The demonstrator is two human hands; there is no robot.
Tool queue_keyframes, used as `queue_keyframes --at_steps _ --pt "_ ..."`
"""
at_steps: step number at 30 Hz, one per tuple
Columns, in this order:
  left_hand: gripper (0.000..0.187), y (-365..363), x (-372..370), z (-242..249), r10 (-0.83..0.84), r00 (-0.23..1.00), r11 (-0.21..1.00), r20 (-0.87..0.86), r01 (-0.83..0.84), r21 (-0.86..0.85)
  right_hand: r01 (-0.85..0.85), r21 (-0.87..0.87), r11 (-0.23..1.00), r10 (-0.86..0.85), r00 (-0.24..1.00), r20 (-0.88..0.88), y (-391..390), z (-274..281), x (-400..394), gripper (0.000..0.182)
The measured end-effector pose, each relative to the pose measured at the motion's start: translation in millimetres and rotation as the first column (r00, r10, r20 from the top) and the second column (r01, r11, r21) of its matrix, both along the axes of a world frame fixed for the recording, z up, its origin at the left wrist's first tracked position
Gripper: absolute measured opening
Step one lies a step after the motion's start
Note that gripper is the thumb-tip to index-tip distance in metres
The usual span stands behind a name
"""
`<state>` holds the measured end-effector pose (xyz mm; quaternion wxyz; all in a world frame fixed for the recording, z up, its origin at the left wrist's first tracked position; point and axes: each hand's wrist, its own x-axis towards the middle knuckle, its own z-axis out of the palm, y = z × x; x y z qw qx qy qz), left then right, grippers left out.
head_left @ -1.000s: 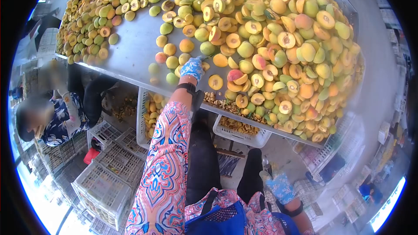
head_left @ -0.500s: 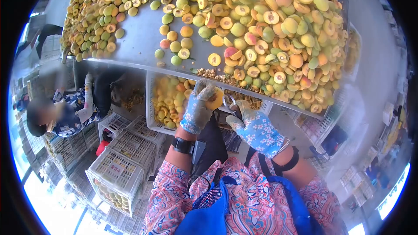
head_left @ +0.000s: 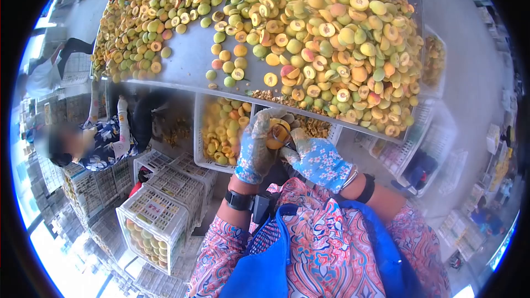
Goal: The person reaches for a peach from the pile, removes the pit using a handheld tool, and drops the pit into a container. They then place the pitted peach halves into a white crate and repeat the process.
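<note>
In the head view, my left hand point(head_left: 255, 146), in a blue floral glove with a soiled palm, is closed around a halved yellow peach point(head_left: 276, 133). The cut face is turned toward my right hand point(head_left: 321, 161), gloved the same way. Those fingers grip a small pitting tool with a curved metal loop point(head_left: 289, 143), its end at the peach flesh. My fingers hide most of its handle. Both hands are just off the near edge of a metal table point(head_left: 185, 58), where many peach halves point(head_left: 342, 49) are heaped.
Under the table edge stands a white crate point(head_left: 200, 132) of peach halves, beside a container of pits and scraps point(head_left: 312, 127). Filled, stacked crates point(head_left: 152, 209) stand at left. A co-worker point(head_left: 105, 138) sits beyond them; another person point(head_left: 47, 74) is farther back.
The metal loop, apart from the peach before, is now against its cut face. My right hand has come closer to my left. The whole view has shifted slightly.
</note>
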<state>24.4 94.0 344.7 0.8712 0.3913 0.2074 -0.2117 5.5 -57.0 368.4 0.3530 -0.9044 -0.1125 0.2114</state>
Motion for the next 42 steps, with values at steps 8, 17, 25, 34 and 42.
queue_keyframes --at_steps 8,17,25,34,42 --pt "0.046 -1 -8 24 -0.109 0.994 0.972 -0.001 0.107 0.209 0.03 0.188 0.982 0.015 0.973 -0.232 -4 28 -11 0.045" --pt "0.044 -23 -34 40 0.155 0.966 0.967 0.206 -0.19 0.166 0.116 0.253 0.96 -0.053 0.968 -0.244 5 44 -17 0.049" --pt "0.044 -25 -34 47 0.147 0.946 0.931 0.289 -0.231 0.282 0.007 0.334 0.942 0.027 0.995 -0.097 0 19 -28 0.038" --pt "0.047 -27 -34 45 0.109 0.961 0.946 0.254 -0.179 0.27 0.291 0.571 0.768 0.144 0.79 -0.596 -13 44 -15 0.024" --pt "0.045 -35 -28 29 0.208 0.978 0.976 0.014 -0.207 -0.062 0.755 0.445 0.482 0.432 0.238 -0.87 -18 36 -16 0.018"
